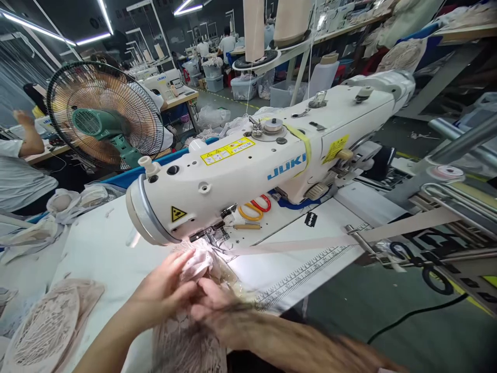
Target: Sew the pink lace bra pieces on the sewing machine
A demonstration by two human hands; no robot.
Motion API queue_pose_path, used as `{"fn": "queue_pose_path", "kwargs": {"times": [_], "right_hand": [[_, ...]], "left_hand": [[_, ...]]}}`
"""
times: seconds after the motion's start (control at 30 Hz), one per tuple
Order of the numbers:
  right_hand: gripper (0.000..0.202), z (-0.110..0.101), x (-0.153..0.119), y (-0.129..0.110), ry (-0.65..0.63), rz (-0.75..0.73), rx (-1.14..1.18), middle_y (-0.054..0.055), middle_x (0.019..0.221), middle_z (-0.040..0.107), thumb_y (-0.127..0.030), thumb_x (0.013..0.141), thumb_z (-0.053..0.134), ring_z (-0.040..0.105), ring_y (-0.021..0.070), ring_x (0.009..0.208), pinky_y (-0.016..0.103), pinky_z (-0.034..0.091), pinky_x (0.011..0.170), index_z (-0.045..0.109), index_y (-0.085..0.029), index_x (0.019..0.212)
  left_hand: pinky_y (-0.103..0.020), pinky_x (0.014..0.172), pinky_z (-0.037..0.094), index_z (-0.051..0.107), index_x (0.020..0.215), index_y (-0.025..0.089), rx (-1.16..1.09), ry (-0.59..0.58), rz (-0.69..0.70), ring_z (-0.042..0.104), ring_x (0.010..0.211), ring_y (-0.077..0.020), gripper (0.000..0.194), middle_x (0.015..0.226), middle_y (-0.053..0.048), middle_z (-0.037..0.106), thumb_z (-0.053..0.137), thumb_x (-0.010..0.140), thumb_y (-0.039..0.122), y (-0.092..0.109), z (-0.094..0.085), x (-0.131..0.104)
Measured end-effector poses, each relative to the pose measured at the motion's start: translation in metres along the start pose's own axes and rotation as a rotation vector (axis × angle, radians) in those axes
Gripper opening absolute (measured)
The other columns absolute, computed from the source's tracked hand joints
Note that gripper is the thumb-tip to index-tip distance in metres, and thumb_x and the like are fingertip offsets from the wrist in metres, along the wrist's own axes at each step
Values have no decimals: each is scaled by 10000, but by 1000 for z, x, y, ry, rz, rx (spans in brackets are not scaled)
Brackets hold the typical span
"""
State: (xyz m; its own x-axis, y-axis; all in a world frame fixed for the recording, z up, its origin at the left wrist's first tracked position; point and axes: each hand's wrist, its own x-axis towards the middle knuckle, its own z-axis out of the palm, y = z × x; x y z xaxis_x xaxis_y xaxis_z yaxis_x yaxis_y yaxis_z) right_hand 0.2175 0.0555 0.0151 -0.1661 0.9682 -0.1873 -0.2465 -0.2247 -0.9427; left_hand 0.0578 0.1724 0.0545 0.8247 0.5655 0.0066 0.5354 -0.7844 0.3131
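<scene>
Fingers of left hand [165, 287] and right hand [217, 308] pinch pale pink lace fabric [196, 267], bunched on white surface [101, 248] just in front of presser foot [212, 235]. Sewing machine [252, 171] reads "JUKI" in blue; yellow warning labels on arm, text too small to read. Printed ruler scale [306, 269] along surface edge. Beige tape [295, 243] runs from right to needle. Scissors [256, 207] with red and yellow handles behind. Green fan [103, 116] at left.
</scene>
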Motion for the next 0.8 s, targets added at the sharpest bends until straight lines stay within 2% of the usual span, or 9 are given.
{"fn": "queue_pose_path", "kwargs": {"times": [0.07,0.13,0.23,0.33,0.4,0.47,0.57,0.67,0.8], "right_hand": [[279,-11,-15,-4,-42,-148,-378,88,1117,652,-340,772,621,595,270,1013,375,471,894,629,-215,1021],[245,-23,-24,-7,7,-210,-630,108,1166,636,-320,817,599,586,290,1048,385,468,923,653,-208,1028],[303,-35,-23,-3,173,-85,-972,155,1196,610,-280,831,623,566,337,1079,432,474,907,654,-166,1110],[544,-36,-14,6,178,-5,-1176,178,1246,592,-244,809,664,562,350,1097,446,478,900,548,-162,1334],[579,-35,-10,9,135,12,-1222,181,1204,620,-165,820,609,590,336,1054,429,488,858,503,-155,1389],[499,-36,-10,8,125,31,-1237,182,1125,648,-98,822,538,616,324,988,411,489,799,558,-129,1319],[409,-46,-13,1,207,-57,-1183,154,1049,651,-102,821,504,620,289,917,380,475,763,602,-122,1217],[397,-59,-18,-5,247,-189,-1098,85,1002,624,-104,796,506,594,220,867,322,461,742,598,-168,1177],[269,-68,-23,-5,199,-219,-1097,51,941,582,-58,789,498,563,172,809,274,430,701,645,-188,973]], "left_hand": [[-359,902,567,540,1380,237,85,-16,15,611,1186,-271,482,1374,-132,586,495,900,222,-2,8,-15],[-396,857,577,661,1228,202,206,28,53,643,1118,-290,436,1296,-168,630,442,859,122,-13,17,-24],[-506,895,544,737,1014,190,335,112,105,642,1107,-316,377,1248,-176,661,410,850,101,-32,21,-27],[-522,906,542,719,860,193,344,169,73,647,1100,-303,352,1225,-143,681,372,879,134,-31,15,-26],[-418,882,571,696,912,179,257,221,52,653,1100,-260,355,1223,-135,683,343,906,139,-16,12,-25],[-356,913,562,643,1135,154,183,281,76,630,1154,-235,345,1277,-140,655,374,920,170,5,15,-23],[-461,1019,496,541,1332,176,258,218,169,574,1238,-285,455,1248,-127,662,442,887,172,28,28,-20],[-507,929,526,683,1040,197,357,106,154,635,1110,-304,346,1008,-109,701,405,870,80,27,42,-17],[-478,912,539,668,819,183,344,176,135,666,862,-220,323,937,-93,681,378,880,56,14,45,-21]]}}
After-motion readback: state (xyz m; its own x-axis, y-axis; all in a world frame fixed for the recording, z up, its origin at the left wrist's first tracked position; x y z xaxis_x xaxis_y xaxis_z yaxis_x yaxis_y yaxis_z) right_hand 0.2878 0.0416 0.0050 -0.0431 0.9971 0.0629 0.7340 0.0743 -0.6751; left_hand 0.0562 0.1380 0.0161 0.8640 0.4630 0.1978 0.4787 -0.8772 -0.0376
